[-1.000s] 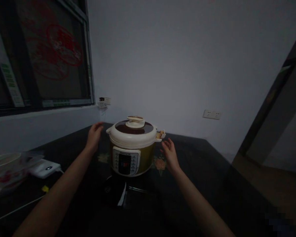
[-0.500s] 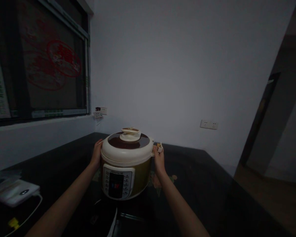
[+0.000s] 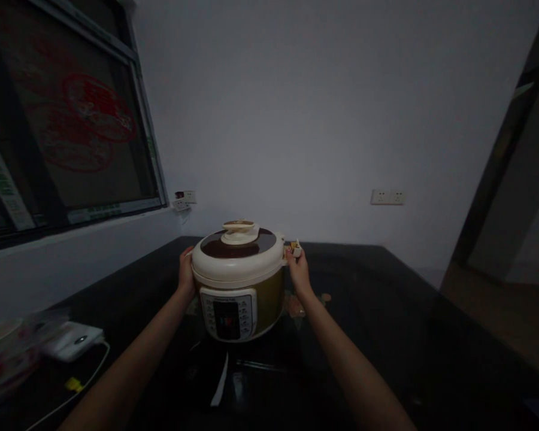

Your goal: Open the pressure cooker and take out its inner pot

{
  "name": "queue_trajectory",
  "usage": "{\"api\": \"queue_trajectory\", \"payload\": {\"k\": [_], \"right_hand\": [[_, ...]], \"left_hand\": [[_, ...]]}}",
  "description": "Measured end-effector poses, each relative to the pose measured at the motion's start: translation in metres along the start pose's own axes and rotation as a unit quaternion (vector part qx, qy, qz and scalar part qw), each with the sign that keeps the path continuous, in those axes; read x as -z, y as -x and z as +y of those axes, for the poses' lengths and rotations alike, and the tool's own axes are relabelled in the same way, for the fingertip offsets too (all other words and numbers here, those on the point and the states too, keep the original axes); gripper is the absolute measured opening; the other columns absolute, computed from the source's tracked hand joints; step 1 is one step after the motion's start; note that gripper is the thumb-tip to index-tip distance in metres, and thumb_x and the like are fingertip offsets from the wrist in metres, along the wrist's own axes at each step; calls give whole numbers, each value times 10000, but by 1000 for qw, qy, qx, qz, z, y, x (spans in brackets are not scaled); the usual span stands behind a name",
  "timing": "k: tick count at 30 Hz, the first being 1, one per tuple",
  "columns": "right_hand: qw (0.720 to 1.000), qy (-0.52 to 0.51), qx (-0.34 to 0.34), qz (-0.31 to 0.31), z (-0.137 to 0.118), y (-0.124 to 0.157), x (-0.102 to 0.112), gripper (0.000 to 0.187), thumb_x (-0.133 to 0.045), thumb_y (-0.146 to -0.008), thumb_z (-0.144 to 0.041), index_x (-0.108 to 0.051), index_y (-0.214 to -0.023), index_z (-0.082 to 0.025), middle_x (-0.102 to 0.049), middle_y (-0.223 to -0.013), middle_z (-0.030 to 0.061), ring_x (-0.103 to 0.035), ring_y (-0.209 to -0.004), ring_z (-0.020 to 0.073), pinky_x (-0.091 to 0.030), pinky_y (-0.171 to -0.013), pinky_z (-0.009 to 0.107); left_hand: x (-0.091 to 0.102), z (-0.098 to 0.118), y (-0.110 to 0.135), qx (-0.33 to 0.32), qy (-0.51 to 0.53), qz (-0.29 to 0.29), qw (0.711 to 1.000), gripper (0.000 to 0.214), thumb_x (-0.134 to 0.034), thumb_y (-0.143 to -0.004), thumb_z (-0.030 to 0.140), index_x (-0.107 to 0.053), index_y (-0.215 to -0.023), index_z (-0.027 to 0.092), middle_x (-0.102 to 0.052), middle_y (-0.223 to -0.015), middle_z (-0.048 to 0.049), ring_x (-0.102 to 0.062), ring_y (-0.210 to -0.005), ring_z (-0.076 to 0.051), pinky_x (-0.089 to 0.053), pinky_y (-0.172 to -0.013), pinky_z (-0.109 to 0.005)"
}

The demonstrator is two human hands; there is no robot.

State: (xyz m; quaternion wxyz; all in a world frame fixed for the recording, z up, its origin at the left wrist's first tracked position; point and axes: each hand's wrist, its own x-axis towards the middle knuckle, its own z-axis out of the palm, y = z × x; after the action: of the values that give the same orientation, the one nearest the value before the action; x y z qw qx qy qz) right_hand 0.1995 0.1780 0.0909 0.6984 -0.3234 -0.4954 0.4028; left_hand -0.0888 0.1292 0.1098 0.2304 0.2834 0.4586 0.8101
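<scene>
An electric pressure cooker point(image 3: 269, 299) with a cream lid, brown top panel and olive-green body stands upright on the dark glossy table point(image 3: 368, 311). Its control panel point(image 3: 229, 314) faces toward me, turned a little left. My left hand point(image 3: 187, 272) grips the cooker's left side near the rim, its fingers partly hidden behind the body. On the other side, my right hand point(image 3: 299, 273) is closed around the right handle, beside a small cream piece point(image 3: 295, 248) with a yellowish inside. The lid's knob point(image 3: 239, 232) is untouched.
At the left lie a white box-like device point(image 3: 74, 341) with a cable, a yellow tag point(image 3: 74, 384) and a patterned bowl point(image 3: 9, 365) near clear plastic. A pale strip point(image 3: 220, 383) lies in front of the cooker. Wall sockets point(image 3: 387, 197) are behind the table.
The view has tilted and shifted, bringing the bowl into sight at left. The cooker and both hands appear slightly higher and farther right in the picture; both hands keep their hold.
</scene>
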Motion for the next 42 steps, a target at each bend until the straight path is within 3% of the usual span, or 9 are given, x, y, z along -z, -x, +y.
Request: {"api": "queue_trajectory", "payload": {"k": [11, 20, 32, 42], "right_hand": [[999, 21, 18, 21, -8, 6, 7, 549, -630, -733, -533, -577, -1143, -171, -654, -1124, 116, -602, -1010, 225, -436, -939, 377], [999, 4, -7, 51, -9, 13, 14, 570, -659, -686, -558, -594, -1105, -178, -653, -1139, 113, -601, -1033, 241, -465, -901, 386], [995, -30, -23, 94, -37, 31, 52, 447, -691, -671, -532, -629, -1015, -253, -697, -1025, 27, -635, -964, 213, -514, -773, 330], [992, -43, 12, 117, -34, 29, 49, 457, -668, -683, -506, -631, -1030, -212, -692, -1065, 43, -629, -1000, 204, -488, -893, 357]], "left_hand": [[-10, 2, 5, 24, 25, -32, 999, 355, -532, -700, 276, -542, -1048, 210, -615, -908, -10, -593, -879, -177, -447, -757, -254], [-7, -2, 15, 44, 46, -70, 996, 399, -528, -728, 297, -487, -1118, 225, -580, -870, 9, -559, -773, -147, -426, -698, -237], [-18, 11, 77, 86, 95, -102, 986, 462, -520, -765, 256, -405, -1213, 269, -590, -964, -1, -587, -826, -133, -458, -722, -224], [-8, 17, 80, 122, 140, -141, 972, 417, -570, -785, 243, -456, -1183, 290, -624, -1070, -6, -602, -923, -132, -470, -791, -221]]}}
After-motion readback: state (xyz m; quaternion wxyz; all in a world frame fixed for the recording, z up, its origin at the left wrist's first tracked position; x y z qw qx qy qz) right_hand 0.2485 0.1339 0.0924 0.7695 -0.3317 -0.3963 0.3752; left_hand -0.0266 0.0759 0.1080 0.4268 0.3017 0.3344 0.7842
